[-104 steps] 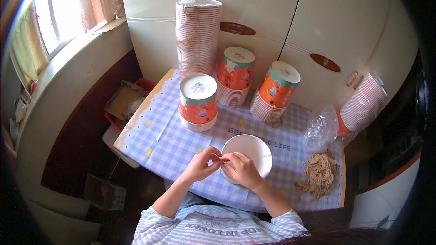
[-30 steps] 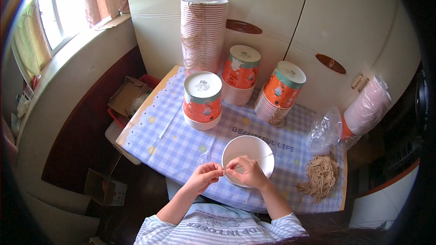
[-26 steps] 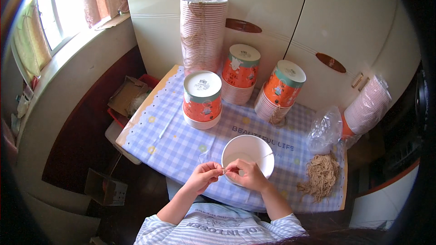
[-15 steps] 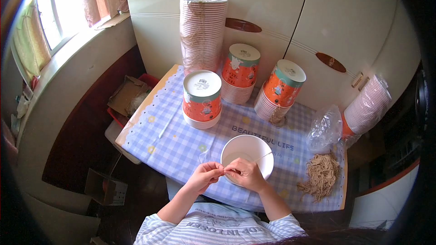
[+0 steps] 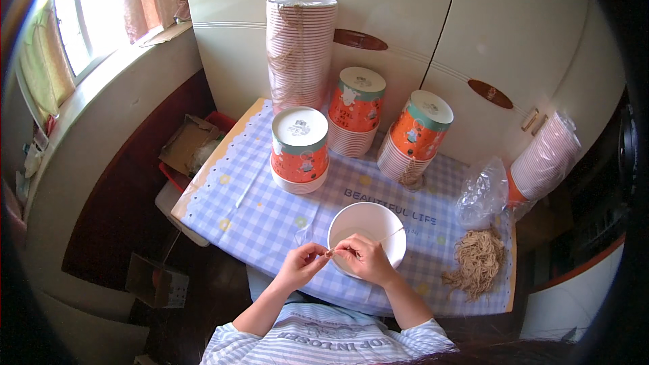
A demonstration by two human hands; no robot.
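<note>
1. Our left hand [image 5: 302, 266] is pinched, thumb and forefinger closed on a small bit of tan string [image 5: 330, 253]; the other fingers curl into the palm.
2. Our right hand [image 5: 365, 257] meets it fingertip to fingertip, gripping the same bit of string; just how it runs between the fingers is too small for us to tell.
3. Both hands sit over the near left part of an open white tub [image 5: 362, 217], which stands at the near side of the table. A thin pale strand [image 5: 392, 234] crosses its mouth, from beside our right hand to the right rim.
4. To our right, near the table's edge, lies a loose heap of tan string [image 5: 478, 263], with a crumpled clear bag [image 5: 483, 196] just behind it.
5. Beyond the tub, we see three upside-down stacks of orange-and-green tubs: front left [image 5: 299, 155], middle [image 5: 355, 111] and right [image 5: 412, 135].
6. Behind the front left one rises a tall wrapped stack [image 5: 301, 54]; another wrapped stack [image 5: 544, 162] leans at the far right.
7. Under it all, we have a blue checked tablecloth [image 5: 233, 192].
</note>
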